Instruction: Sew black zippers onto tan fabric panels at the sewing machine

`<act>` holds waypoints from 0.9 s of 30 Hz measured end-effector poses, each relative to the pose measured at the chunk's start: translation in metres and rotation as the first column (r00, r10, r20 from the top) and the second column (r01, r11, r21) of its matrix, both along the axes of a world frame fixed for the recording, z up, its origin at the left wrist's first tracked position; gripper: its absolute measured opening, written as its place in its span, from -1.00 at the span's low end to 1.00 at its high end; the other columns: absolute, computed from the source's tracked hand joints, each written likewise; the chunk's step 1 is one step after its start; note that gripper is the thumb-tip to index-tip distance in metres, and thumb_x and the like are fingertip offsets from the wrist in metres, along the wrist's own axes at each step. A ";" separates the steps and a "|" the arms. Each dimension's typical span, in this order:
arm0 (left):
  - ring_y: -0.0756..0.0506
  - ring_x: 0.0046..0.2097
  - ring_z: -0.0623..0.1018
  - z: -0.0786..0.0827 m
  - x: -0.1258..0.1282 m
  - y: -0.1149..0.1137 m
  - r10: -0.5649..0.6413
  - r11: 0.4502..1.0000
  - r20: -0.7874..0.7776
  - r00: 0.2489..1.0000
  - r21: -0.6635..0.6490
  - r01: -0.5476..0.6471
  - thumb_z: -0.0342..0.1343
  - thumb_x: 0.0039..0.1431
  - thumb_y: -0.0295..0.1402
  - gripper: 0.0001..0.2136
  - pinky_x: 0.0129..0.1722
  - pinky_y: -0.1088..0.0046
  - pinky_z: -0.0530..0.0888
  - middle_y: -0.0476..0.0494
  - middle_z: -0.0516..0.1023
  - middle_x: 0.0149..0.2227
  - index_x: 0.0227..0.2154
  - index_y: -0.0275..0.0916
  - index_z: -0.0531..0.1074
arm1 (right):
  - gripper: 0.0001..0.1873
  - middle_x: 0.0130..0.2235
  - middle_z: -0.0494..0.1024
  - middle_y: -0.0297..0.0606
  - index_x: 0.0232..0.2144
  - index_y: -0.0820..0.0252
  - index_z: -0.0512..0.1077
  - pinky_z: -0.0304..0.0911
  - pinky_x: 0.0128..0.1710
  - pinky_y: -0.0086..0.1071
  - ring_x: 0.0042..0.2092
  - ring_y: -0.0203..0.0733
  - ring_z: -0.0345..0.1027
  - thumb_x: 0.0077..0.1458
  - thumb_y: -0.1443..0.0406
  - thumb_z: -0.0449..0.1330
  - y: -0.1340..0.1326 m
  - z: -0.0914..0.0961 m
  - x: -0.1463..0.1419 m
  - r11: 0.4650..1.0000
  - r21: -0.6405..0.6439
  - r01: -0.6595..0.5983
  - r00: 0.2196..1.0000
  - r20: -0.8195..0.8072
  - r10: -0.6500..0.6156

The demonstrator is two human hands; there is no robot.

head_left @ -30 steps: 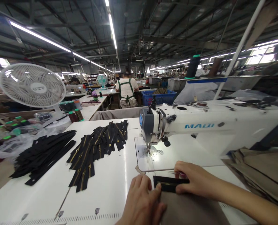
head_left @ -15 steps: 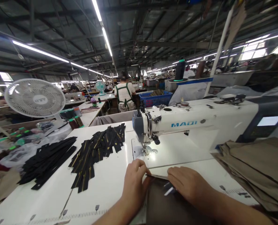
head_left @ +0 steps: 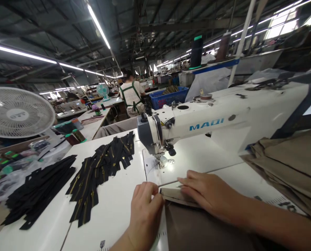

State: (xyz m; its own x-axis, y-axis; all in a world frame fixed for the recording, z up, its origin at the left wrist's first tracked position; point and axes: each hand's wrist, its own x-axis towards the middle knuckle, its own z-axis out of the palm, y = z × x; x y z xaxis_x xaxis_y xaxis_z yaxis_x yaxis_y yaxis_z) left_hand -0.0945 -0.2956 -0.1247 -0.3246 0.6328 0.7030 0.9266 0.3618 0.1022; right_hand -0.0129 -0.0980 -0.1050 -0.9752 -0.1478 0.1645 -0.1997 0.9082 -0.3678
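Note:
A brown fabric piece [head_left: 197, 230] lies at the front edge of the sewing table, its far edge folded to show a paler strip. My left hand [head_left: 146, 211] is closed, pinching the fabric's left corner between thumb and fingers. Across the folded edge, my right hand [head_left: 210, 195] grips the fabric with its fingers pointing left. A thin metallic tip shows by those fingers; the rest of that tool is hidden. Just beyond both hands stands a white sewing machine [head_left: 207, 122], its needle and presser foot over the metal plate with no fabric beneath.
Black zippers with gold teeth [head_left: 100, 167] lie fanned out left of the machine, beside a pile of black strips [head_left: 40, 191]. Stacked brown fabric [head_left: 291, 157] sits at the right. A white fan [head_left: 19, 113] stands at the far left; a person [head_left: 131, 94] sits ahead.
My right hand has shifted forward and left along the fabric's edge, and the pale fold shows more. The light blades under that hand are now mostly hidden. The camera view has moved closer.

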 end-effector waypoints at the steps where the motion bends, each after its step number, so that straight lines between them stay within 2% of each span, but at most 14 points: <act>1: -0.06 -0.40 0.28 -0.001 0.000 -0.001 -0.001 1.000 0.001 1.000 -0.008 0.001 -0.05 0.19 -0.58 -0.77 -0.43 0.42 0.17 -0.07 0.30 -0.44 -0.56 -0.25 0.26 | -0.69 -0.39 0.44 -0.23 -0.34 0.20 0.44 0.11 -0.37 -0.36 -0.35 -0.16 0.34 0.30 0.25 -0.05 0.000 0.007 -0.008 1.000 -0.019 0.021 0.996 0.088 -0.020; 4: -0.06 -0.38 0.29 -0.002 -0.001 -0.002 -0.006 0.999 0.010 1.000 -0.041 0.007 -0.04 0.18 -0.60 -0.79 -0.40 0.42 0.19 -0.07 0.31 -0.41 -0.54 -0.25 0.25 | -0.71 -0.43 0.47 -0.25 -0.45 0.22 0.40 0.01 -0.44 -0.40 -0.37 -0.16 0.33 0.25 0.21 0.03 -0.004 0.019 -0.032 0.991 -0.071 0.110 0.960 0.265 -0.087; 7: -0.06 -0.38 0.30 -0.001 -0.001 -0.004 0.007 0.998 -0.003 1.000 -0.056 -0.007 -0.04 0.18 -0.59 -0.79 -0.40 0.42 0.22 -0.07 0.31 -0.41 -0.54 -0.24 0.25 | -0.71 -0.44 0.47 -0.21 -0.44 0.25 0.39 -0.07 -0.50 -0.41 -0.40 -0.17 0.30 0.20 0.16 0.08 -0.012 0.019 -0.050 0.976 -0.113 0.184 0.924 0.358 -0.132; 12: -0.06 -0.39 0.31 -0.003 -0.001 -0.003 0.016 0.998 -0.013 1.000 -0.064 -0.017 -0.04 0.18 -0.58 -0.80 -0.41 0.42 0.23 -0.07 0.31 -0.42 -0.53 -0.23 0.26 | -0.63 -0.49 0.44 -0.25 -0.54 0.26 0.37 -0.05 -0.51 -0.43 -0.44 -0.23 0.26 0.17 0.12 0.08 -0.019 0.011 -0.063 0.971 -0.183 0.154 0.914 0.399 -0.070; 17: -0.05 -0.39 0.27 -0.007 -0.003 -0.003 0.003 0.999 -0.017 1.000 -0.042 -0.004 -0.03 0.17 -0.61 -0.79 -0.42 0.41 0.19 -0.06 0.29 -0.42 -0.53 -0.24 0.23 | -0.65 -0.55 0.38 -0.34 -0.56 0.26 0.35 -0.05 -0.53 -0.45 -0.48 -0.30 0.20 0.14 0.13 0.13 -0.018 0.013 -0.064 0.959 -0.240 0.152 0.923 0.382 -0.051; 23: -0.06 -0.38 0.28 -0.005 -0.001 -0.004 -0.002 0.998 0.016 1.000 -0.067 0.003 -0.05 0.18 -0.60 -0.80 -0.41 0.41 0.20 -0.06 0.30 -0.41 -0.52 -0.24 0.23 | -0.62 -0.52 0.38 -0.30 -0.55 0.25 0.32 -0.08 -0.51 -0.41 -0.47 -0.26 0.19 0.21 0.12 0.04 -0.005 0.019 -0.058 0.964 -0.157 0.213 0.913 0.383 -0.140; 25: -0.07 -0.36 0.30 -0.003 -0.001 -0.004 0.001 0.998 0.023 1.000 -0.070 0.001 -0.05 0.18 -0.60 -0.81 -0.39 0.40 0.22 -0.08 0.32 -0.39 -0.51 -0.24 0.24 | -0.64 -0.50 0.40 -0.29 -0.50 0.24 0.35 -0.05 -0.51 -0.41 -0.46 -0.23 0.23 0.15 0.07 0.11 0.003 0.024 -0.051 0.965 -0.171 0.201 0.905 0.408 -0.116; 27: -0.08 -0.34 0.33 -0.001 -0.001 -0.005 0.008 0.998 0.028 1.000 -0.069 -0.006 -0.04 0.18 -0.59 -0.82 -0.37 0.40 0.26 -0.10 0.34 -0.36 -0.49 -0.24 0.26 | -0.61 -0.42 0.43 -0.29 -0.39 0.21 0.38 0.01 -0.50 -0.42 -0.41 -0.18 0.27 -0.05 0.00 0.27 0.012 0.032 -0.037 0.963 -0.181 0.198 0.908 0.405 -0.110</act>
State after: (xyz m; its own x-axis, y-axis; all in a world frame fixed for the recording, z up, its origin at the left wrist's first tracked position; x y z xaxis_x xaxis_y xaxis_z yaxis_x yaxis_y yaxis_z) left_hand -0.0959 -0.3003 -0.1254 -0.3478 0.6769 0.6487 0.9213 0.3751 0.1026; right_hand -0.0500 -0.0857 -0.0734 -0.9753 0.0052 -0.2210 0.1345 0.8073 -0.5746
